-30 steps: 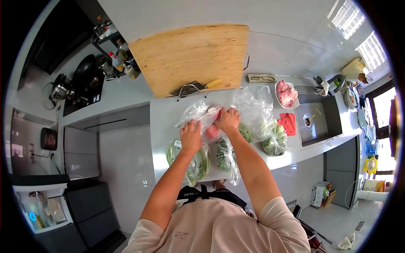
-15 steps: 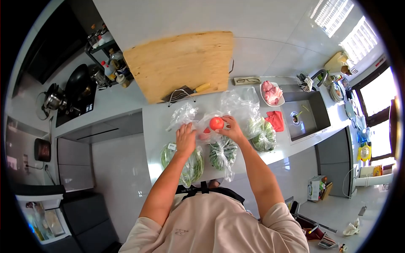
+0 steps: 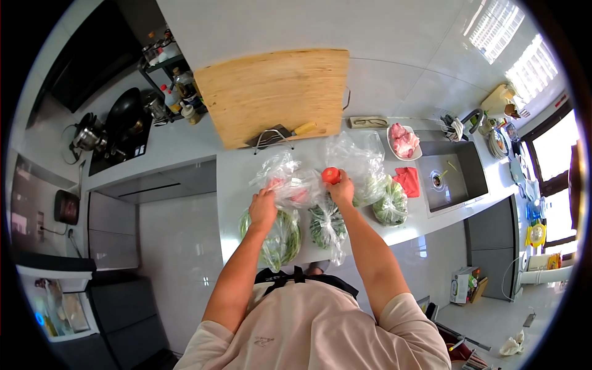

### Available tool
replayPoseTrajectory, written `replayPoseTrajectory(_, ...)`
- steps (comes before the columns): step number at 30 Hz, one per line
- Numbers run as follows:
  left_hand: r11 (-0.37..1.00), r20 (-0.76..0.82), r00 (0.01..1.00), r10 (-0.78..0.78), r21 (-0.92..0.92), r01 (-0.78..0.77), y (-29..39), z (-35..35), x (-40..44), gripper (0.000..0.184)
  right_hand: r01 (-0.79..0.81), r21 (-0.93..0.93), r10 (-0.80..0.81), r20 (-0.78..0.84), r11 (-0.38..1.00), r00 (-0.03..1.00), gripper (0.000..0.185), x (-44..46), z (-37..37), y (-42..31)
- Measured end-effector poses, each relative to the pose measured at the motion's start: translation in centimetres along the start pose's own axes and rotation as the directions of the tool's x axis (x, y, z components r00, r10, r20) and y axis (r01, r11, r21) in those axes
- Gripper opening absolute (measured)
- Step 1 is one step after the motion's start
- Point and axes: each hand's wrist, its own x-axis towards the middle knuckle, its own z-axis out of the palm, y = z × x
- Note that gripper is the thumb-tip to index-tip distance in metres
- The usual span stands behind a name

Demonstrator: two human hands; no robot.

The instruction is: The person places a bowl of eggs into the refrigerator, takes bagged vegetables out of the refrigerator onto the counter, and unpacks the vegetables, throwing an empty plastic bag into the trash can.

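Note:
My right hand [image 3: 341, 189] holds a red tomato [image 3: 331, 175] above the counter. My left hand [image 3: 264, 205] pinches the near left edge of a clear plastic bag [image 3: 298, 180]; red tomatoes [image 3: 300, 196] show through its film. Below my left hand lies a bag of long green vegetables [image 3: 280, 240]. Between my forearms sits a bag of dark leafy greens [image 3: 327, 225]. Right of my right hand are another bag of greens [image 3: 390, 205] and a large crumpled clear bag [image 3: 354, 160].
A wooden cutting board [image 3: 271, 95] leans on the wall behind a cleaver [image 3: 277, 134] in a wire rack. To the right are a white dish of raw meat [image 3: 404, 142], a red cloth [image 3: 406, 181] and the sink [image 3: 453, 176]. A wok [image 3: 125, 111] stands left.
My left hand has gone from spread fingers to a pinch on the bag, whose film has shifted left. The tomato in my right hand has moved slightly right and up.

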Motion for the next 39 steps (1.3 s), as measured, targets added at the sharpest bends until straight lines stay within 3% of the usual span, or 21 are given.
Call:
replayPoseTrajectory(3,0.999,-0.051,0.999,-0.016,-0.050,0.013,-1.3,-0.2,0.1,0.033,-0.044,-0.022,0.044,0.008,0.999,0.999,0.078,-0.8,0.1,-0.6)
replayPoseTrajectory(6,0.993,-0.094,0.994,-0.047,-0.114,0.036,-1.5,-1.1,0.2,0.031,0.146,-0.130,-0.173,-0.230,0.981,0.958,0.073,-1.7,0.7,-1.4)
replayPoseTrajectory(7,0.986,-0.099,0.990,-0.097,-0.146,0.082,-1.2,-1.5,0.3,0.031,0.349,-0.131,-0.365,-0.128,0.928,0.922,0.071,-1.9,0.6,-1.7)
replayPoseTrajectory(9,0.962,-0.129,0.980,-0.150,-0.247,0.114,-1.2,-1.7,0.6,0.032,0.700,-0.073,-0.697,0.071,0.710,0.714,0.068,-2.4,0.0,-2.4)
replayPoseTrajectory(11,0.922,-0.181,0.970,-0.160,-0.380,0.081,-2.6,-0.4,0.9,0.034,0.628,-0.304,-0.572,0.259,0.716,0.778,0.066,-3.7,-0.3,-4.1)
replayPoseTrajectory(13,0.939,-0.012,0.984,-0.178,-0.301,0.166,-3.5,-0.5,1.3,0.036,0.631,-0.428,-0.468,0.430,0.647,0.772,0.059,-3.4,0.2,-4.0)
replayPoseTrajectory(14,0.946,0.069,0.980,-0.189,-0.255,0.200,-3.8,-0.8,1.7,0.038,0.593,-0.403,-0.453,0.392,0.698,0.800,0.058,-2.6,1.0,-3.5)
replayPoseTrajectory(16,0.799,0.281,0.910,-0.305,-0.444,0.405,-3.7,-1.8,2.2,0.037,0.509,-0.345,-0.411,0.320,0.789,0.854,0.055,-1.7,1.8,-3.4)
replayPoseTrajectory(17,0.693,0.392,0.856,-0.336,-0.513,0.507,-3.6,-2.2,2.4,0.037,0.467,-0.241,-0.412,0.245,0.851,0.878,0.052,-1.1,2.2,-3.4)
replayPoseTrajectory(19,0.437,0.480,0.832,-0.279,-0.708,0.555,-2.8,-3.2,2.3,0.039,0.379,-0.012,-0.376,0.106,0.925,0.921,0.045,-1.4,1.9,-5.2)
replayPoseTrajectory(20,0.289,0.515,0.823,-0.239,-0.772,0.566,-2.2,-3.7,2.3,0.041,0.227,0.216,-0.266,0.172,0.949,0.949,0.045,-1.9,1.6,-6.3)
replayPoseTrajectory(22,0.046,0.571,0.809,-0.140,-0.813,0.581,-1.2,-4.2,2.4,0.038,-0.142,0.585,-0.098,0.359,0.799,0.928,0.045,-3.2,0.6,-9.2)
replayPoseTrajectory(23,-0.078,0.589,0.804,-0.083,-0.808,0.584,-0.7,-4.4,2.5,0.037,0.130,0.484,-0.280,0.252,0.865,0.926,0.048,-3.7,0.8,-9.5)
replayPoseTrajectory(24,-0.090,0.584,0.810,-0.052,-0.810,0.579,-0.3,-4.5,2.7,0.037,0.326,0.457,-0.471,0.251,0.828,0.845,0.051,-4.7,0.5,-10.1)
replayPoseTrajectory(26,-0.117,0.574,0.819,0.008,-0.813,0.571,0.1,-5.0,3.3,0.037,0.667,0.400,-0.776,0.272,0.629,0.569,0.058,-6.8,-0.9,-12.2)
replayPoseTrajectory(29,-0.187,0.554,0.795,0.245,-0.778,0.600,0.3,-6.8,3.6,0.040,0.811,0.120,-0.816,0.183,0.573,0.549,0.057,-8.5,-1.7,-14.3)
replayPoseTrajectory(32,0.212,0.410,0.897,0.164,-0.903,0.374,-0.2,-8.4,3.2,0.043,0.561,0.085,-0.561,0.263,0.824,0.785,0.046,-6.9,-0.6,-14.5)
replayPoseTrajectory(33,0.387,0.166,0.986,-0.001,-0.909,0.154,-0.6,-7.8,2.8,0.057,0.542,0.092,-0.549,0.102,0.835,0.830,0.035,-6.8,0.0,-14.6)
replayPoseTrajectory(35,0.655,-0.154,0.976,0.156,-0.723,-0.218,-1.5,-6.8,2.0,0.062,0.318,0.231,-0.368,0.219,0.919,0.904,0.034,-6.8,-0.4,-16.1)
replayPoseTrajectory(37,0.640,-0.222,0.920,0.322,-0.665,-0.384,-2.1,-6.8,2.0,0.067,0.112,0.461,-0.278,0.310,0.880,0.909,0.039,-6.3,1.1,-16.4)
replayPoseTrajectory(39,0.575,-0.049,0.967,0.250,-0.796,-0.189,-2.8,-6.0,2.9,0.052,-0.037,0.631,-0.236,0.343,0.775,0.909,0.054,-7.0,2.0,-16.9)
